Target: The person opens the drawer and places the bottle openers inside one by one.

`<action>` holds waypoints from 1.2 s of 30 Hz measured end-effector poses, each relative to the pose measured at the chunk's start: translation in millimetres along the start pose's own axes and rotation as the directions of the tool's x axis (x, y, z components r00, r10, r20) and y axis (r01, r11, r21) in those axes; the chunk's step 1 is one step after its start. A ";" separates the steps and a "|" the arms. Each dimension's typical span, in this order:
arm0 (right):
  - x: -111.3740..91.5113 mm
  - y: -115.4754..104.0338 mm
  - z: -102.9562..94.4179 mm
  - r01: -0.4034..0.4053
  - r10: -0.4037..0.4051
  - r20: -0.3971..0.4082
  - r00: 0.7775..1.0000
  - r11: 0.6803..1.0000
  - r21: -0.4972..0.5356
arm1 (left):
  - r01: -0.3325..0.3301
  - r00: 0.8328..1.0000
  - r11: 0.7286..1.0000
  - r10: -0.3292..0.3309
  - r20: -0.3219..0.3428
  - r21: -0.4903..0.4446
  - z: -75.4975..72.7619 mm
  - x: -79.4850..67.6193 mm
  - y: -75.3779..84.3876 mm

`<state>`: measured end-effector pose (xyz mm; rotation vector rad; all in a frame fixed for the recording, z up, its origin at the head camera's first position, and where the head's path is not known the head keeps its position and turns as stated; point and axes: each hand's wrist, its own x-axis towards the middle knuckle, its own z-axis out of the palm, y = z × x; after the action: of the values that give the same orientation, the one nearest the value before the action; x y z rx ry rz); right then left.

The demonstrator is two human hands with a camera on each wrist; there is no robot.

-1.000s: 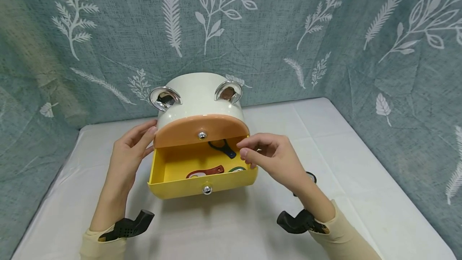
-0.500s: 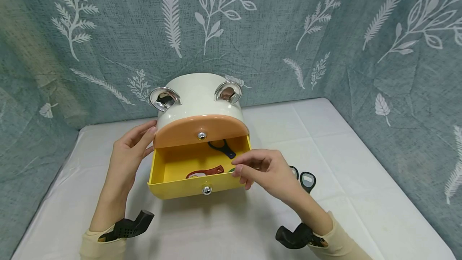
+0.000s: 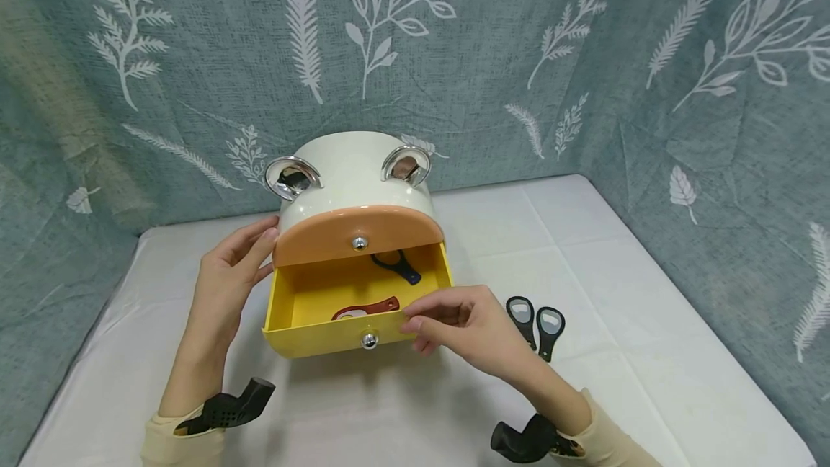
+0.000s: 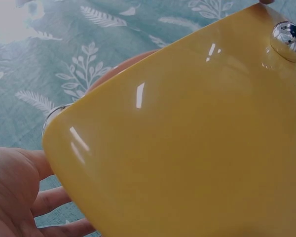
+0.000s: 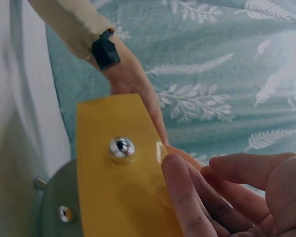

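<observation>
A white two-drawer box [image 3: 359,182] with chrome eye shapes has its yellow lower drawer [image 3: 314,341] pulled out. My left hand [image 3: 223,283] touches the box's left side with extended fingers. Over the drawer's front rim, right of the chrome knob [image 3: 369,341], my right hand [image 3: 470,330] hovers with loosely bent fingers, thumb and fingertips right at the edge. Nothing shows between them in the right wrist view [image 5: 212,192]. Inside the drawer lie a red-handled bottle opener [image 3: 382,306] and a dark blue one [image 3: 405,271]. The right hand hides the drawer's front right corner.
Two black bottle openers [image 3: 550,324] lie on the white tablecloth [image 3: 622,287], right of the drawer. The orange upper drawer [image 3: 363,225] is closed. Behind the table hangs a patterned green-blue curtain [image 3: 454,63].
My right hand has moved down and left, from the drawer's right side to its front rim. It now covers a green item seen in the drawer earlier, and both black bottle openers have come into view.
</observation>
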<state>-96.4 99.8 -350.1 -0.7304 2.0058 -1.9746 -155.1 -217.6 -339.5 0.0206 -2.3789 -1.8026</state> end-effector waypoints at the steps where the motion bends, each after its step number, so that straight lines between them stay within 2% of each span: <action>1: 0.0 1.4 2.0 -0.008 0.008 0.006 1.000 1.000 -0.001 | 0.001 1.000 1.000 -0.001 0.000 0.002 0.0 0.0 -0.1; 7: 0.9 9.9 14.1 -0.038 0.037 0.049 0.998 0.999 0.027 | 0.011 1.000 1.000 -0.011 -0.002 0.010 0.0 0.4 0.2; 12: 3.2 15.8 20.9 -0.025 0.021 0.067 0.998 0.998 0.055 | 0.009 1.000 1.000 -0.009 0.002 0.007 -0.1 0.9 0.5; 25: 9.2 26.4 30.1 -0.071 0.066 0.048 0.997 0.993 0.090 | 0.016 1.000 1.000 -0.016 0.001 0.007 0.1 1.8 -0.1; 36: 13.3 34.1 40.1 -0.090 0.091 -0.017 0.996 0.995 0.043 | 0.005 1.000 1.000 -0.005 0.002 -0.002 -0.5 2.2 0.6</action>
<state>-94.1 57.3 -383.8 -0.6026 1.9652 -1.9730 -157.2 -218.2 -338.6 0.0254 -2.3803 -1.8082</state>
